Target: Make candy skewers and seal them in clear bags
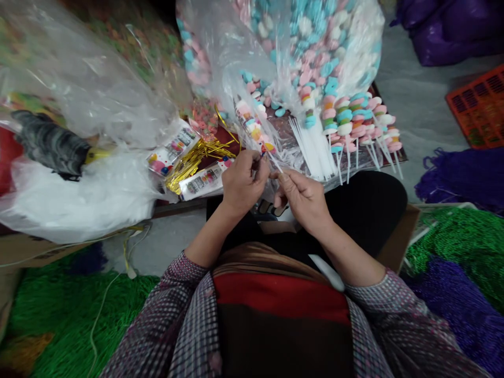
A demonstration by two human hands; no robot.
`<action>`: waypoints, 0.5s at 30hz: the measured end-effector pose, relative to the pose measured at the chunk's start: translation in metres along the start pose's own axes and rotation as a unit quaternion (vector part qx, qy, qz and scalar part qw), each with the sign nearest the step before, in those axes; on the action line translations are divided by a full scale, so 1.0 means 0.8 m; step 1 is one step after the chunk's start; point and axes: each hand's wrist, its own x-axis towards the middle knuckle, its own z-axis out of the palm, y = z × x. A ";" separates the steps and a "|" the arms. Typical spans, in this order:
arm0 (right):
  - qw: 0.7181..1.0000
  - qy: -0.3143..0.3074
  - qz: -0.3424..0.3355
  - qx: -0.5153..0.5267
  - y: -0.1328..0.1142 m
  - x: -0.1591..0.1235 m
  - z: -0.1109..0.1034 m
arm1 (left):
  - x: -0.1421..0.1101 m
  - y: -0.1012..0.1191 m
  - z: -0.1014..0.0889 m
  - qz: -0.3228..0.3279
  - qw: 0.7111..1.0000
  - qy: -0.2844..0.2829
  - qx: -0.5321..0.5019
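Note:
A candy skewer in a printed clear wrapper [254,126] points away from me over the table edge, its white stick toward my body. My left hand [244,178] is closed in a pinch at the wrapper's lower end. With thumb and fingers, my right hand [305,199] grips the thin white stick [279,167] just below. Left of my left hand lie gold twist ties [192,164] and flat printed wrappers [202,181]. Beyond my right hand are loose white sticks [315,149] and several unwrapped candy skewers [354,118] in pink, blue and white.
Large clear bags of pink, blue and white candies [315,42] stand at the back. At the left are another plastic bag [79,199] and a person's grey sleeve [51,142]. An orange crate [478,107] and green stringy bundles [464,241] are on the right.

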 end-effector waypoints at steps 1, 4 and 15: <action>0.998 0.007 -0.023 -0.065 0.004 0.003 0.001 | 0.000 0.000 -0.001 0.019 1.000 -0.006 0.009; 0.960 0.046 -0.062 -0.270 0.018 0.013 0.005 | 0.000 0.000 -0.003 0.049 0.997 -0.053 0.008; 0.997 0.063 0.006 -0.034 -0.002 0.018 -0.009 | -0.011 -0.012 0.004 -0.120 0.978 -0.082 -0.151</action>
